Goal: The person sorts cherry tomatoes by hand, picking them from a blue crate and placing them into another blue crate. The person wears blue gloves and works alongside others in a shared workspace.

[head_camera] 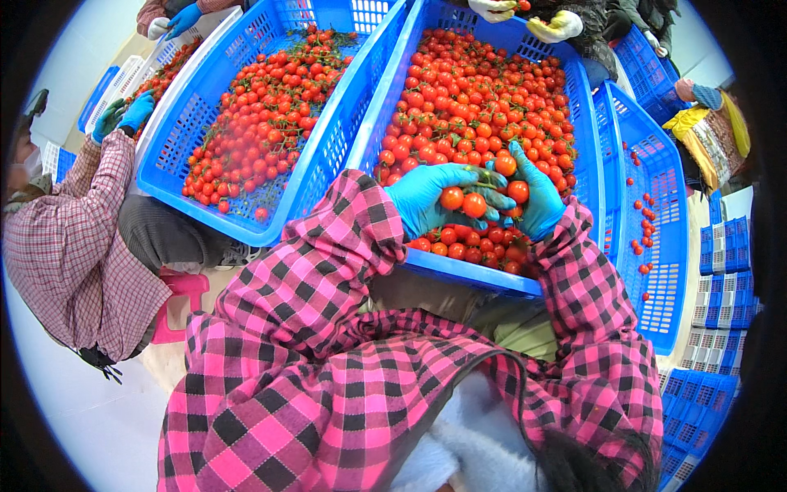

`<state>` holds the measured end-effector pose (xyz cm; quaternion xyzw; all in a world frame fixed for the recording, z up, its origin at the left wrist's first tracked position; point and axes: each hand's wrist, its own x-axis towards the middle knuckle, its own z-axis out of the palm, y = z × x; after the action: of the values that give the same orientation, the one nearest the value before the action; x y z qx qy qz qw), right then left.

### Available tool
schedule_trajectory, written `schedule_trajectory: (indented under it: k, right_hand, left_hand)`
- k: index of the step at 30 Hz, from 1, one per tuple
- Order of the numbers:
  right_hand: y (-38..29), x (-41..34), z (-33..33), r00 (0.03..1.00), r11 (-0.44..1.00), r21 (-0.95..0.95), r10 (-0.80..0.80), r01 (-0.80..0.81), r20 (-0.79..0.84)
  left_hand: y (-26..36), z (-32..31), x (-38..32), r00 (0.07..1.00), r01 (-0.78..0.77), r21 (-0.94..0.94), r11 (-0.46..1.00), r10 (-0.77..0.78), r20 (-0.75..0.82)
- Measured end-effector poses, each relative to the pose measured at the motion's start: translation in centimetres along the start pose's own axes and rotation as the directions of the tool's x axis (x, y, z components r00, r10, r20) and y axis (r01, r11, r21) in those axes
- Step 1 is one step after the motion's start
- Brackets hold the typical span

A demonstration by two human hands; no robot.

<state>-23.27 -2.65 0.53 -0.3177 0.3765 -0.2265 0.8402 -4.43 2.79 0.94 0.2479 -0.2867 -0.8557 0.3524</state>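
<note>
My left hand (430,194) wears a blue glove with dark stains and curls around a few cherry tomatoes (474,205) on green stems. Close beside it, my right hand (541,197), gloved the same way, has its thumb and fingers around more cherry tomatoes (518,192). The hands nearly meet, and some fingertips are hidden behind the fruit. Both are above the near part of a blue plastic crate (473,273), which is filled with loose red cherry tomatoes (473,111), many with green calyxes.
Left of it stands another blue crate (270,237) with cherry tomatoes on stems (264,129). At the right, a blue crate (664,295) holds scattered tomatoes. Co-workers' gloved hands (556,27) work at the far side; another person (80,234) sits at the left. Stacked crates (725,295) line the right.
</note>
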Motion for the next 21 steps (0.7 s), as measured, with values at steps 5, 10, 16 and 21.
schedule_trajectory:
  k: [5,10,16,21]
  right_hand:
    - [-0.4,0.0,-0.5,0.997,0.993,0.092,0.071,-0.070,-0.011]
    - [-0.6,-0.3,-0.4,0.999,0.987,0.161,0.023,-0.015,-0.043]
    - [-2.8,-4.8,-3.5,0.943,0.940,0.110,-0.310,0.323,-0.119]
    - [-5.2,-13.0,-13.5,0.667,0.829,-0.300,-0.558,0.471,-0.493]
  left_hand:
    - [0.2,-0.8,0.5,0.998,-0.060,-0.284,0.957,0.060,-0.011]
    - [0.0,-1.4,1.0,0.991,-0.100,-0.534,0.840,0.131,0.020]
    - [0.0,-1.8,1.3,0.936,-0.042,-0.613,0.789,0.246,0.253]
    - [0.1,-1.4,1.2,0.901,0.010,-0.613,0.790,0.259,0.348]
